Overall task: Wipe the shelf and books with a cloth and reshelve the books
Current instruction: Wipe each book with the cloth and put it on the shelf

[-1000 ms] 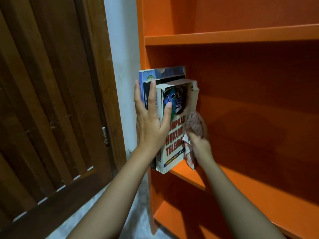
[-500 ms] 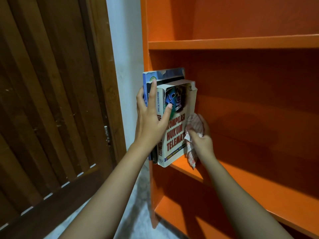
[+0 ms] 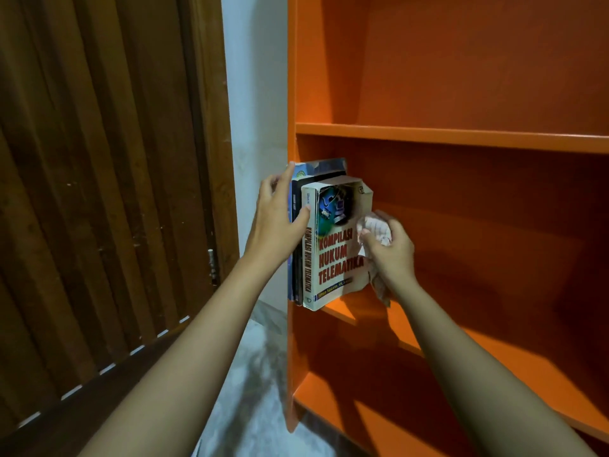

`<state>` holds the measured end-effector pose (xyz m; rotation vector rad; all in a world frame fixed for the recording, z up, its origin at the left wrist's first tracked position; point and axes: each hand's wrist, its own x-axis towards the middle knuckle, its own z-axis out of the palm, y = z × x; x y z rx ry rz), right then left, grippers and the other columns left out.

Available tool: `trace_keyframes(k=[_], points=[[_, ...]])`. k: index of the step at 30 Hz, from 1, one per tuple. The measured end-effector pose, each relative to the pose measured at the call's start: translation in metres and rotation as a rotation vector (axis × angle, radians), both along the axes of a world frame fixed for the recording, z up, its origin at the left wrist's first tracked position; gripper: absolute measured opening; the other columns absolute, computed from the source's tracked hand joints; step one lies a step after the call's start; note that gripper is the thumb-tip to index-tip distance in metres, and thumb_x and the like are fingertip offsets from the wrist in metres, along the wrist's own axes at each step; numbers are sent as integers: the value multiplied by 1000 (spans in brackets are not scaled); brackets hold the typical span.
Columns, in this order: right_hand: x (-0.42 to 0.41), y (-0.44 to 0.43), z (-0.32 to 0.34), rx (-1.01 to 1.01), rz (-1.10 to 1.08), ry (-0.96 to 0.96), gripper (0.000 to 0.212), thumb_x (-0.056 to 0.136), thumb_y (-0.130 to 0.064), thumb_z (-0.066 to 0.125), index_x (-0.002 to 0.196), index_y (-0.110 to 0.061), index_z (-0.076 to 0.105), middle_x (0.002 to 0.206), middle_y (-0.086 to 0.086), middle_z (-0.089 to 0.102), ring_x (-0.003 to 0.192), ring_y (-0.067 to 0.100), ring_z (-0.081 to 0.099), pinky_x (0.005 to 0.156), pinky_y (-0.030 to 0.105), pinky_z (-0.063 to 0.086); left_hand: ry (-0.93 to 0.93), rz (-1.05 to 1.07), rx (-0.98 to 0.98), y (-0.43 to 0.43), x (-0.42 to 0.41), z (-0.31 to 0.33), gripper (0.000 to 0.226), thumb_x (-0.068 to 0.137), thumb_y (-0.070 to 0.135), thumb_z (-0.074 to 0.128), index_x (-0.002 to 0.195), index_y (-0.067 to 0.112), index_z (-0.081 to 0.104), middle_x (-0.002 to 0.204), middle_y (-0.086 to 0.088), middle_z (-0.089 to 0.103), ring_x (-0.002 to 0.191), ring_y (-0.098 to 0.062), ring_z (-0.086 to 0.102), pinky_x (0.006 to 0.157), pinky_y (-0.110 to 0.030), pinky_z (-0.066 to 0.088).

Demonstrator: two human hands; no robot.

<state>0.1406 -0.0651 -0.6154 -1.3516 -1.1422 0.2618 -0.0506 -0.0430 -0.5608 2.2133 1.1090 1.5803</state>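
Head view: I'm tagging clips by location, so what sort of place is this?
Probably a room in a home: an orange bookshelf stands against a white wall beside a dark slatted wooden door, with a few books at its left end; the right hand holds a cloth.

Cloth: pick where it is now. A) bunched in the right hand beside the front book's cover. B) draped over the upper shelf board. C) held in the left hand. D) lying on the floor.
A: the cloth is crumpled in the right hand, at the cover's edge of the white book; the left hand rests on the spines.
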Motion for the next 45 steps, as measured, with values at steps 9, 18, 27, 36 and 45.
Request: trace_keyframes(k=[9, 18, 27, 36, 45], points=[[-98, -25, 15, 122, 31, -284, 35, 84, -26, 62, 119, -30, 57, 114, -2, 57, 103, 15, 53, 79, 31, 45, 308, 212, -154, -21, -95, -29, 53, 94, 33, 52, 142, 16, 37, 141, -3, 40, 127, -20, 44, 98, -30, 40], [-215, -1, -112, -212, 319, -389, 34, 84, -31, 60, 117, -33, 54, 110, 0, 59, 93, 22, 59, 75, 38, 54, 416, 429, -606, -19, -204, -178, 46, 93, 35, 54, 135, 15, 47, 135, -7, 46, 117, -25, 51, 95, -38, 47], [-292, 14, -292, -749, 651, -328, 30, 86, -26, 57, 115, -30, 54, 109, 1, 57, 100, 20, 56, 90, 37, 49, 392, 527, -1069, -37, -303, -353, 44, 91, 25, 56, 130, 6, 50, 132, -17, 47, 119, -31, 48, 97, -33, 38], [-326, 18, -412, -1013, 697, -100, 57, 87, -29, 65, 139, -21, 44, 127, 6, 58, 112, 24, 59, 86, 33, 53, 342, 530, -1349, -40, -352, -471, 48, 95, 28, 51, 137, 8, 38, 133, -16, 43, 120, -29, 47, 92, -33, 41], [-342, 21, -451, -1126, 663, -7, 73, 86, -43, 63, 147, -22, 28, 141, 7, 47, 121, 24, 53, 89, 25, 46, 7, 420, -1451, -37, -359, -541, 63, 91, 52, 44, 144, 25, 25, 126, -7, 57, 99, -18, 64, 82, -36, 56]])
